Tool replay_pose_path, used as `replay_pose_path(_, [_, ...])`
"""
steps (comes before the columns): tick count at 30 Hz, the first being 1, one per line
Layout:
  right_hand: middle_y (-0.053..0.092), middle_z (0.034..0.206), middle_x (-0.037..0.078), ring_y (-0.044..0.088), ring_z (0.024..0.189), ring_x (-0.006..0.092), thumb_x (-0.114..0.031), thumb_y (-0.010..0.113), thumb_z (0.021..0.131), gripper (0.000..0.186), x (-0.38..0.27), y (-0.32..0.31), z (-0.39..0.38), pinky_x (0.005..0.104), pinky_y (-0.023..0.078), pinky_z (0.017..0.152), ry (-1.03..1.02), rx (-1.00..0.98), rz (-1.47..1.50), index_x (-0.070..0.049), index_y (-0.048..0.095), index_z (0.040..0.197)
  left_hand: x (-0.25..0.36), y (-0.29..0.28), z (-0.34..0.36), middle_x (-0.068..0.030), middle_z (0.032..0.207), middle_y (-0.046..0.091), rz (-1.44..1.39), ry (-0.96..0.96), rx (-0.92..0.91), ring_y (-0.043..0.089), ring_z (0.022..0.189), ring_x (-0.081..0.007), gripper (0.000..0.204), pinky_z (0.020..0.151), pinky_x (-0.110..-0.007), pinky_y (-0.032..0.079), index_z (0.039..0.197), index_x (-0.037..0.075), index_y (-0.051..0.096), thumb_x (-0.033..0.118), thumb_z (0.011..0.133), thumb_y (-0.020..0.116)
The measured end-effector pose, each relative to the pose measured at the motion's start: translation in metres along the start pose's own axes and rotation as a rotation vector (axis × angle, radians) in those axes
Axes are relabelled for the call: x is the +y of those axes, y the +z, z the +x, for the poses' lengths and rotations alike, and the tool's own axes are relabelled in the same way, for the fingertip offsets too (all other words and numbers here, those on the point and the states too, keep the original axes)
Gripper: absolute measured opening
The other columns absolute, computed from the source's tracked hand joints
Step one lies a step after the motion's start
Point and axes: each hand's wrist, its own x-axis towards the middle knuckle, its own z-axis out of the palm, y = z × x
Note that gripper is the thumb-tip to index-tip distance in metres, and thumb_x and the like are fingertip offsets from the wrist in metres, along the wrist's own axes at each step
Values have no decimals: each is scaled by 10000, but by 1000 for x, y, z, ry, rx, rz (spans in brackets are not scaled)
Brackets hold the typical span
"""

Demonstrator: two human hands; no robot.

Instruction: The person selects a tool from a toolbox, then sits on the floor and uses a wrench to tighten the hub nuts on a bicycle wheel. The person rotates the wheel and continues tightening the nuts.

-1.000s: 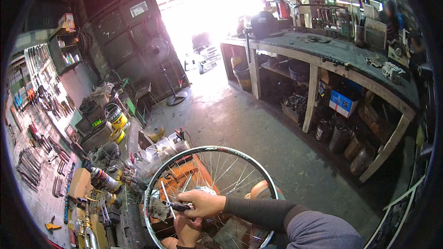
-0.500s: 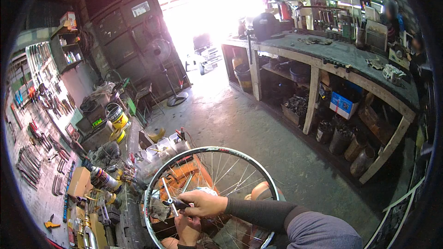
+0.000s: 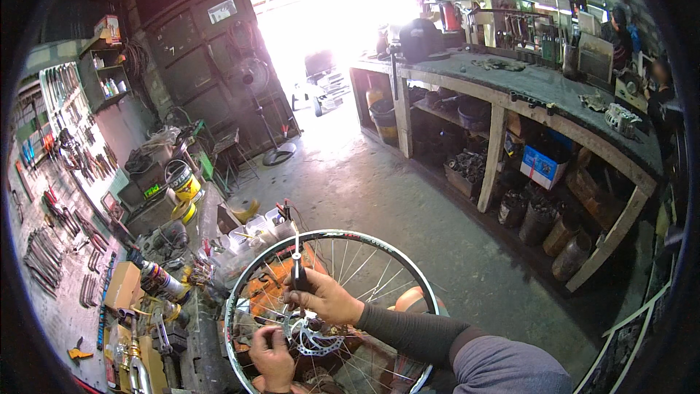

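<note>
Inside the bicycle wheel (image 3: 350, 235), the perforated brake disc (image 3: 316, 344) near its centre, largely covered half a second earlier, has come into view as the two hands parted; its face is, by inference, more accessible. The right hand (image 3: 327, 299), above the wheel's centre, is clamped on a T-handled tool (image 3: 299, 276), now raised more upright; whether the tip meets the disc cannot be told. The left hand (image 3: 273, 361), toward the wheel's lower left, has curled fingers; whether they grip anything cannot be told. Surroundings, in descending size: workbench (image 3: 539, 86), beyond and right of the wheel; orange object (image 3: 266, 298), behind its left half; spokes (image 3: 357, 271), crossing the wheel and likely to hinder reach.
</note>
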Motion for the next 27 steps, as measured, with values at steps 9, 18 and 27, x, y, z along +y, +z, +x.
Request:
replay_pose_path(9, [654, 1099, 48, 676, 1020, 139, -134, 624, 1111, 339, -8, -6, 1, 314, 587, 890, 60, 47, 36, 0, 511, 1401, -70, -132, 36, -18, 908, 601, 103, -179, 419, 553, 798, -120, 102, 732, -290, 472, 1051, 45, 578, 117, 1074, 646])
replay_pose_path(18, [642, 1075, 41, 670, 977, 136, -118, 610, 1113, 323, -4, -6, 4, 320, 581, 879, 16, 50, 74, -6, 504, 1397, -171, -204, 20, -21, 908, 636, 229, -288, 522, 548, 734, -105, 164, 660, -279, 475, 1193, -26, 655, 73, 1064, 639])
replay_pose_path(27, [648, 1049, 41, 684, 969, 140, -140, 636, 1100, 339, -4, -11, 6, 330, 594, 856, 46, 102, 28, -9, 526, 1393, -196, -204, 13, -195, 1124, 775, 548, -344, 328, 736, 1017, -311, 240, 929, -417, 559, 1185, -61, 736, 62, 981, 707])
